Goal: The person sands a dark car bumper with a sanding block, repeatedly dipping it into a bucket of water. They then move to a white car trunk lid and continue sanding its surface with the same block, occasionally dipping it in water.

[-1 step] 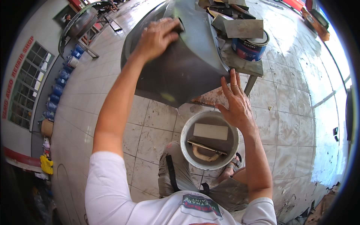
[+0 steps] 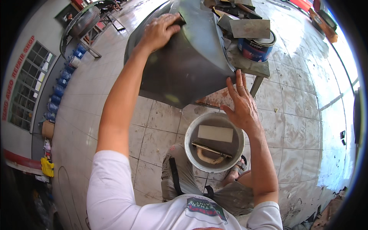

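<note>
A large grey car body panel [image 2: 172, 73], curved and partly glossy, lies in front of me with its pointed corner toward me. On its far left part rests my left hand [image 2: 158, 33], closed over a dark sanding pad [image 2: 180, 19]; only the pad's end shows past the fingers. My right hand [image 2: 243, 107] has its fingers stretched apart, the tips touching the panel's right edge. Below that hand stands a round metal basin [image 2: 188, 151]. Inside it are a pale rectangular block [image 2: 215, 133] and a float with a curved wooden handle [image 2: 209, 155].
The panel lies on a low bench [image 2: 255, 69]. To its right, a blue paint can [image 2: 255, 50] carries a flat grey plate [image 2: 251, 29], with scrapers and scraps piled behind. Blue water jugs [image 2: 58, 91] line the left wall. A sandalled foot [image 2: 238, 168] is beside the basin.
My left hand has slid a little farther away and slightly left over the panel with the sanding pad. My right hand stays at the panel's edge.
</note>
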A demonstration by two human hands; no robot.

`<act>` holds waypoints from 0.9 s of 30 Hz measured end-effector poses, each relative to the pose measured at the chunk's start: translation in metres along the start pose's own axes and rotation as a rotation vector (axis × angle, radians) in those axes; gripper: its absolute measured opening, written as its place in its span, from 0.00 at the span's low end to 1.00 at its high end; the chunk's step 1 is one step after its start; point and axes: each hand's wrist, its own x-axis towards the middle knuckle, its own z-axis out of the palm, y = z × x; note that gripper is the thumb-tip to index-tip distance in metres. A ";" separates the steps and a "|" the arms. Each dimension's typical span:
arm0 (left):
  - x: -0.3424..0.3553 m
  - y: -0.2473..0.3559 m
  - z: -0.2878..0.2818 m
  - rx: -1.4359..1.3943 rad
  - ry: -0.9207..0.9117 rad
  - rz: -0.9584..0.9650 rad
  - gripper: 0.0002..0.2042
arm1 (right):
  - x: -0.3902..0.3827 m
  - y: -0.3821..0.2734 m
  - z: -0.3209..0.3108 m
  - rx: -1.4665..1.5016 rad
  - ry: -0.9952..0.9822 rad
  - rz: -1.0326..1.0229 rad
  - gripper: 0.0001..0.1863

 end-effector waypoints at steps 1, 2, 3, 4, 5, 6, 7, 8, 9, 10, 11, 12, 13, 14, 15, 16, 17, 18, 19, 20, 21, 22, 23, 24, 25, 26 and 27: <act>0.006 -0.012 0.010 0.072 -0.002 -0.066 0.26 | 0.000 0.000 0.000 -0.007 0.022 -0.008 0.50; 0.003 -0.007 0.011 0.106 -0.002 -0.058 0.27 | 0.000 0.000 -0.001 0.000 0.042 -0.028 0.48; -0.003 0.003 0.011 0.131 0.010 -0.048 0.27 | 0.000 0.000 -0.001 -0.021 0.023 -0.018 0.48; -0.008 0.015 0.009 0.126 0.041 -0.004 0.27 | 0.000 0.000 -0.002 -0.023 0.009 -0.020 0.48; -0.018 0.034 -0.002 0.114 -0.002 0.053 0.27 | 0.001 0.000 -0.002 -0.048 -0.024 0.014 0.48; -0.023 0.043 -0.007 0.090 0.030 0.102 0.26 | 0.002 0.000 -0.003 -0.019 0.008 -0.019 0.48; -0.026 0.047 -0.009 0.078 0.034 0.176 0.26 | 0.002 0.001 -0.003 -0.021 0.025 -0.027 0.48; -0.029 0.050 -0.013 0.074 0.014 0.230 0.26 | 0.002 0.001 -0.003 -0.033 0.035 -0.034 0.48; -0.023 0.042 -0.014 0.051 -0.024 0.190 0.26 | 0.002 0.001 -0.003 -0.015 0.027 -0.039 0.48; -0.010 0.026 -0.010 0.026 0.012 0.140 0.26 | 0.003 0.001 -0.003 -0.013 0.033 -0.032 0.48; -0.001 0.005 -0.001 0.004 0.021 0.075 0.27 | 0.003 0.001 -0.003 0.007 0.030 -0.042 0.48; 0.005 -0.005 0.004 -0.031 0.058 -0.002 0.27 | 0.003 0.002 -0.003 -0.006 0.008 -0.014 0.49; 0.006 -0.007 0.008 0.038 0.034 -0.015 0.27 | 0.004 0.002 -0.003 -0.007 -0.013 -0.006 0.50; 0.005 -0.007 0.011 0.085 0.043 -0.042 0.27 | 0.004 0.002 -0.003 -0.003 -0.022 -0.006 0.51; 0.002 -0.005 0.011 0.119 0.090 -0.039 0.27 | 0.004 0.003 -0.004 -0.006 -0.040 -0.004 0.51; -0.006 -0.002 0.009 0.129 0.025 -0.020 0.27 | 0.004 0.003 -0.004 -0.002 -0.037 -0.011 0.51; -0.014 0.009 0.002 0.120 0.007 0.040 0.26 | 0.005 0.003 -0.005 -0.006 -0.033 0.004 0.51; -0.018 0.017 -0.003 0.124 -0.065 0.109 0.26 | 0.005 0.004 -0.005 0.006 -0.023 -0.008 0.50; -0.017 0.015 -0.004 0.084 -0.029 0.134 0.26 | 0.005 0.005 -0.006 0.010 -0.024 -0.004 0.50; -0.017 0.011 -0.006 0.066 -0.043 0.164 0.26 | 0.005 0.005 -0.006 0.018 -0.036 -0.011 0.49; -0.014 0.009 -0.010 0.082 -0.093 0.178 0.26 | 0.005 0.006 -0.007 0.017 -0.032 0.005 0.48; -0.008 0.002 -0.009 0.029 -0.054 0.107 0.27 | 0.006 0.008 -0.007 0.022 -0.036 0.019 0.46; 0.000 -0.008 -0.004 0.006 -0.069 0.010 0.28 | 0.006 0.009 -0.009 0.063 -0.022 -0.030 0.45; 0.006 -0.012 -0.003 -0.043 -0.027 -0.078 0.28 | 0.006 0.011 -0.010 0.044 -0.036 0.012 0.44; 0.008 -0.009 -0.003 0.043 -0.046 -0.073 0.28 | 0.007 0.013 -0.012 0.055 -0.027 -0.008 0.43; 0.009 -0.003 -0.001 0.100 -0.019 -0.067 0.28 | 0.007 0.016 -0.015 0.077 -0.031 -0.012 0.41; 0.008 0.003 0.001 0.138 0.041 -0.027 0.29 | 0.008 0.018 -0.018 0.116 -0.024 -0.038 0.41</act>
